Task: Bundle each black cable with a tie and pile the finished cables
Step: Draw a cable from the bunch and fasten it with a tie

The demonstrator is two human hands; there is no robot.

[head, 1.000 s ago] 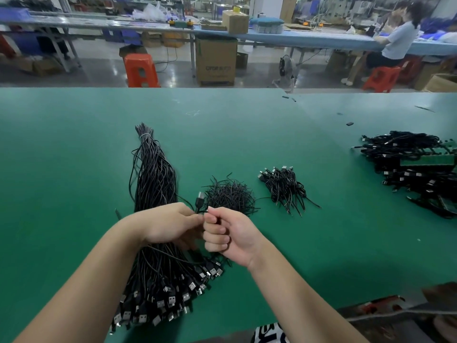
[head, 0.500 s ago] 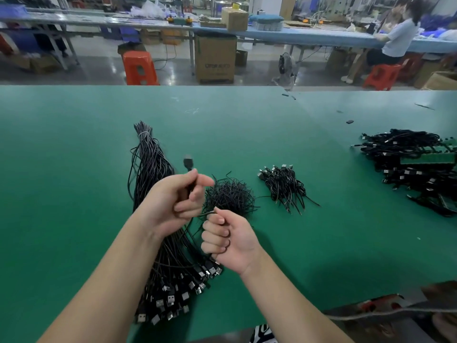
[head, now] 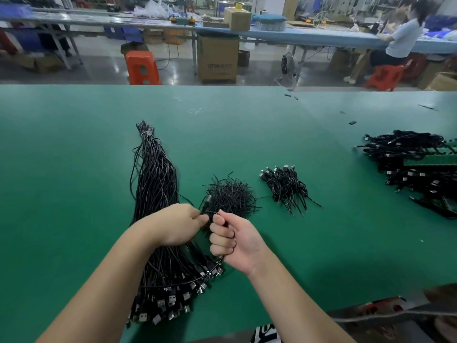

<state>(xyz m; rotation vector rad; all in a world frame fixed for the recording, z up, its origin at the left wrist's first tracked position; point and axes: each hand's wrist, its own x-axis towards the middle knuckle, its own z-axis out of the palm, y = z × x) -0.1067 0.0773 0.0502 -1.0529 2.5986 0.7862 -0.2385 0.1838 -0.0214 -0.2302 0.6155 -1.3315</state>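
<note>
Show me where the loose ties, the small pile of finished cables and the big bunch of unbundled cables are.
Loose ties (head: 231, 194): head view, middle of the tangled heap.
Finished cables (head: 286, 185): head view, centre of the small pile.
Unbundled cables (head: 155, 177): head view, upper stretch of the long bunch.

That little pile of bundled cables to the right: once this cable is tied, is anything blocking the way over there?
Nothing visible blocks it. The right hand holds the cable; bare green table runs to the finished pile. The loose ties lie left of that path.

The far-right cable pile (head: 418, 169) is cut off by the edge; the seated person (head: 400, 38) is blurred.
</note>
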